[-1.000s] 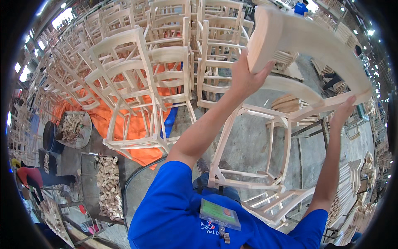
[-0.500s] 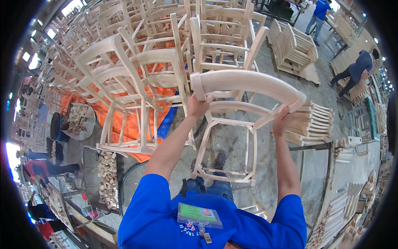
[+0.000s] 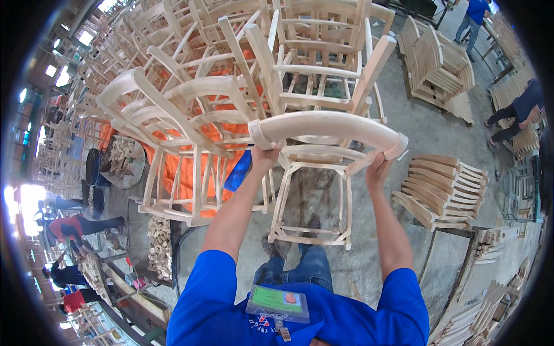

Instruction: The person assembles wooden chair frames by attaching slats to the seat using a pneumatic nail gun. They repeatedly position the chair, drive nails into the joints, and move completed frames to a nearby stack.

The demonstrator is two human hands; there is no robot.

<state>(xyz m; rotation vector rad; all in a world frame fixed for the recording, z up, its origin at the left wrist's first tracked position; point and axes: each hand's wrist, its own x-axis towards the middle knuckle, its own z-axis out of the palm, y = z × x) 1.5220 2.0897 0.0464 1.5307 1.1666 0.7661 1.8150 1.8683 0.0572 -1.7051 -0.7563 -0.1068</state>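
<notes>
An unfinished pale wooden chair frame (image 3: 332, 123) hangs before me, its broad curved top rail nearest and its legs reaching down over the concrete. My left hand (image 3: 266, 158) is closed around the left back post, just under the rail's end. Below the rail's other end, my right hand (image 3: 377, 169) grips the right post; some of its fingers are hidden behind the wood. The open seat frame, with no panel in it, shows between my forearms. Close by on the left stands another bare chair frame (image 3: 193, 153), and upturned chair legs (image 3: 372, 72) rise just beyond the held one.
Many chair frames (image 3: 173, 34) are stacked at the far left over an orange sheet (image 3: 179, 179). Curved slats (image 3: 444, 190) lie piled at right, with more stacked parts (image 3: 435, 60) behind. A tub of wood offcuts (image 3: 124, 161) stands left. Several people work around the edges.
The held chair frame has shifted slightly left in view, with its rail turned more level. Both hands keep their grip. The surroundings have swung as my view turned, and the slat pile now shows fully.
</notes>
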